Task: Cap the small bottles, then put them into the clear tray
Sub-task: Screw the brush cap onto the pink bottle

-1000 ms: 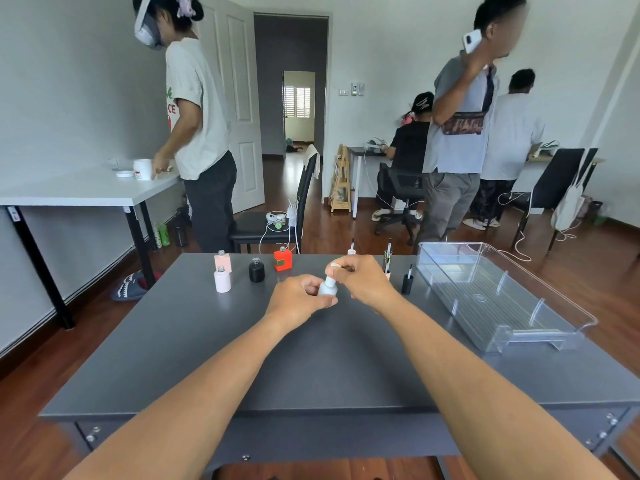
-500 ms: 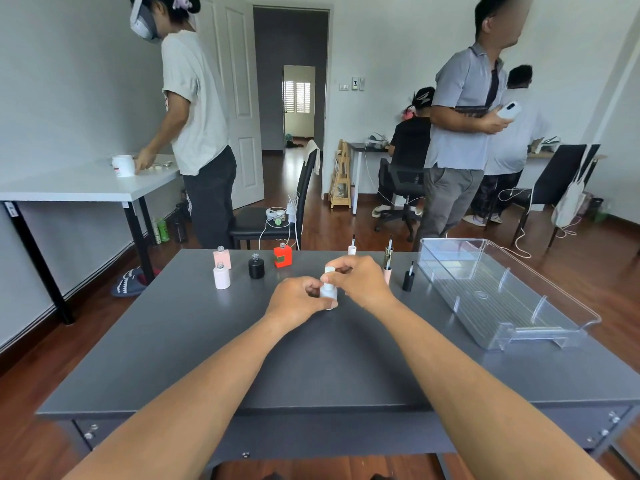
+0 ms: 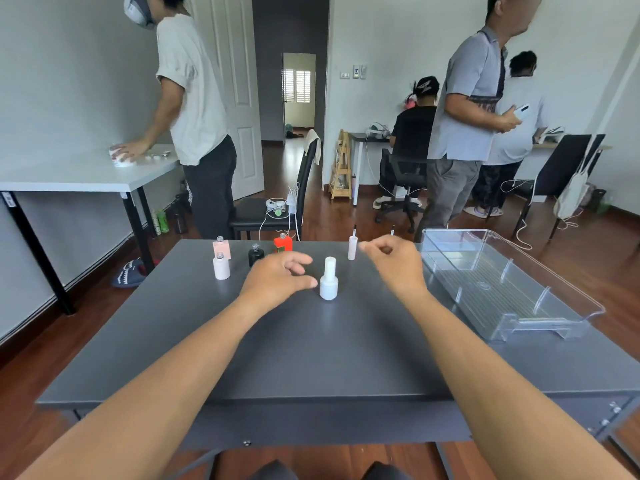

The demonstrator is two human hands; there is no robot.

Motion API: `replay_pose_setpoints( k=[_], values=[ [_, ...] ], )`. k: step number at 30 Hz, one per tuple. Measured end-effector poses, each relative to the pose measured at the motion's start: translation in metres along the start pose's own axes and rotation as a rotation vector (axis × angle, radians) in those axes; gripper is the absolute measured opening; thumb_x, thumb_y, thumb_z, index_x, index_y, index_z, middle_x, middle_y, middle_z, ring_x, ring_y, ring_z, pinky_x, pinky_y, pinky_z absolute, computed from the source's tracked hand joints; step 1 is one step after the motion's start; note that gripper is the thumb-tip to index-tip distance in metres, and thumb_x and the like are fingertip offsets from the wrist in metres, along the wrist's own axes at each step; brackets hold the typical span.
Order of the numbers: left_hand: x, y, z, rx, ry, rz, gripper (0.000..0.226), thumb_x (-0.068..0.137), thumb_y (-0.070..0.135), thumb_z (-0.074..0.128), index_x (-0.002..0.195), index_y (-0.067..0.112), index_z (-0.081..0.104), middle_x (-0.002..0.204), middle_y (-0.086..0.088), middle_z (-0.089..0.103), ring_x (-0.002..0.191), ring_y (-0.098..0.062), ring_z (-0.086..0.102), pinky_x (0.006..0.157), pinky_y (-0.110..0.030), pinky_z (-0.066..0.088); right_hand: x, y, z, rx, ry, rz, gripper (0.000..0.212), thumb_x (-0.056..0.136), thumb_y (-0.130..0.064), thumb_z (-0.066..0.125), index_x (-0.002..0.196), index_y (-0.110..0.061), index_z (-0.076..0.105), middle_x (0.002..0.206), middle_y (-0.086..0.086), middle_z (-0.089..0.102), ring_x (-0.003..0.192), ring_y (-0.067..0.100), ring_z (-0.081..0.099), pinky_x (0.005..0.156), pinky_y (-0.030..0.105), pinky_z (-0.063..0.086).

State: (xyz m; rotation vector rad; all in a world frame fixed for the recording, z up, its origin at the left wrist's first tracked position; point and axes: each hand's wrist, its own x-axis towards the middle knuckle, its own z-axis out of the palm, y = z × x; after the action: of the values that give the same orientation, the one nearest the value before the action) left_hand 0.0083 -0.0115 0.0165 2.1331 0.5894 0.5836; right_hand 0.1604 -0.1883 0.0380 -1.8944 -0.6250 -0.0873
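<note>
Fingers point(image 3: 298, 259) on both my hands lie loose and grip nothing. At the left of the grey table point(image 3: 311, 358) I count four uncapped bottles: a pink square bottle point(image 3: 221, 247), a pale pink round bottle point(image 3: 221, 269), a black bottle point(image 3: 255, 256) and a red bottle point(image 3: 283, 244) whose mark is too small to read. My left hand point(image 3: 277, 282) hovers, thumb just beside the one capped white bottle point(image 3: 329, 280), upright mid-table. One brush cap point(image 3: 352, 248) stands behind it; a second brush point(image 3: 392, 232) peeks over my right hand point(image 3: 394, 268). The clear tray point(image 3: 540, 303) sits at the right, apart from the white bottle.

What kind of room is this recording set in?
Likely a shared workspace in a converted room: a white table, a seated person at a desk, another person wearing a headset.
</note>
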Motion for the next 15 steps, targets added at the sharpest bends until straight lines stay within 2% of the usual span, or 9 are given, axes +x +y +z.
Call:
replay_pose_setpoints(
  k=[2, 4, 6, 9, 10, 12, 14, 15],
  values=[
    [0.002, 0.002, -0.018, 0.0, 0.087, 0.029, 0.03, 0.071, 0.036, 0.086, 0.096, 0.042, 0.072, 0.089, 0.014, 0.068, 0.077, 0.004, 0.059, 0.07, -0.018, 0.042, 0.003, 0.007, -0.008, -0.037, 0.122, 0.023, 0.017, 0.083, -0.041, 0.068, 0.075, -0.027, 0.061, 0.066, -0.014, 0.061, 0.064, 0.001, 0.057, 0.055, 0.019, 0.036],
    [0.005, 0.003, -0.037, 0.011, 0.186, 0.056, 0.025, 0.072, 0.038, 0.085, 0.091, 0.042, 0.069, 0.088, 0.011, 0.064, 0.076, -0.001, 0.058, 0.068, -0.022, 0.042, 0.004, 0.013, -0.013, -0.078, 0.183, 0.059, 0.019, 0.084, -0.039, 0.068, 0.092, -0.025, 0.057, 0.067, -0.014, 0.056, 0.063, 0.001, 0.054, 0.055, 0.021, 0.036],
    [0.011, 0.001, -0.056, 0.048, 0.282, 0.056, 0.027, 0.072, 0.04, 0.084, 0.092, 0.042, 0.066, 0.093, 0.01, 0.062, 0.085, -0.005, 0.06, 0.071, -0.026, 0.044, 0.004, 0.019, -0.014, -0.144, 0.14, 0.111, 0.037, 0.085, -0.038, 0.068, 0.114, -0.021, 0.052, 0.07, -0.008, 0.054, 0.072, 0.015, 0.057, 0.063, 0.03, 0.042],
    [0.023, -0.011, -0.083, 0.058, 0.393, 0.013, 0.041, 0.072, 0.038, 0.085, 0.107, 0.037, 0.063, 0.11, 0.002, 0.061, 0.107, -0.018, 0.058, 0.09, -0.039, 0.051, 0.003, 0.024, -0.01, -0.257, 0.05, 0.167, 0.055, 0.085, -0.038, 0.067, 0.131, -0.017, 0.045, 0.086, -0.002, 0.054, 0.088, 0.027, 0.055, 0.076, 0.036, 0.048],
    [0.028, -0.016, -0.091, 0.048, 0.418, -0.008, 0.046, 0.072, 0.037, 0.085, 0.113, 0.034, 0.063, 0.115, -0.001, 0.06, 0.113, -0.02, 0.056, 0.094, -0.042, 0.051, 0.003, 0.026, -0.009, -0.272, 0.034, 0.178, 0.055, 0.085, -0.037, 0.067, 0.131, -0.016, 0.046, 0.088, 0.0, 0.054, 0.09, 0.029, 0.057, 0.078, 0.04, 0.052],
    [0.037, -0.027, -0.105, 0.015, 0.442, -0.06, 0.058, 0.074, 0.037, 0.084, 0.126, 0.029, 0.06, 0.124, -0.003, 0.058, 0.117, -0.021, 0.055, 0.094, -0.036, 0.049, 0.006, 0.027, -0.006, -0.301, 0.004, 0.207, 0.052, 0.083, -0.036, 0.065, 0.127, -0.012, 0.05, 0.09, 0.002, 0.057, 0.094, 0.034, 0.062, 0.079, 0.049, 0.057],
    [0.048, -0.039, -0.118, -0.034, 0.411, -0.128, 0.067, 0.075, 0.034, 0.084, 0.135, 0.026, 0.055, 0.131, -0.005, 0.056, 0.115, -0.019, 0.055, 0.091, -0.031, 0.045, 0.01, 0.028, -0.003, -0.343, -0.029, 0.226, 0.042, 0.082, -0.035, 0.064, 0.113, -0.008, 0.056, 0.09, 0.005, 0.064, 0.09, 0.037, 0.064, 0.077, 0.051, 0.058],
    [0.053, -0.045, -0.123, -0.061, 0.369, -0.166, 0.071, 0.076, 0.033, 0.084, 0.139, 0.024, 0.052, 0.134, -0.007, 0.055, 0.116, -0.019, 0.055, 0.095, -0.032, 0.045, 0.012, 0.029, -0.002, -0.356, -0.042, 0.234, 0.036, 0.081, -0.035, 0.064, 0.104, -0.008, 0.058, 0.088, 0.008, 0.067, 0.084, 0.037, 0.066, 0.075, 0.05, 0.059]
  ],
)
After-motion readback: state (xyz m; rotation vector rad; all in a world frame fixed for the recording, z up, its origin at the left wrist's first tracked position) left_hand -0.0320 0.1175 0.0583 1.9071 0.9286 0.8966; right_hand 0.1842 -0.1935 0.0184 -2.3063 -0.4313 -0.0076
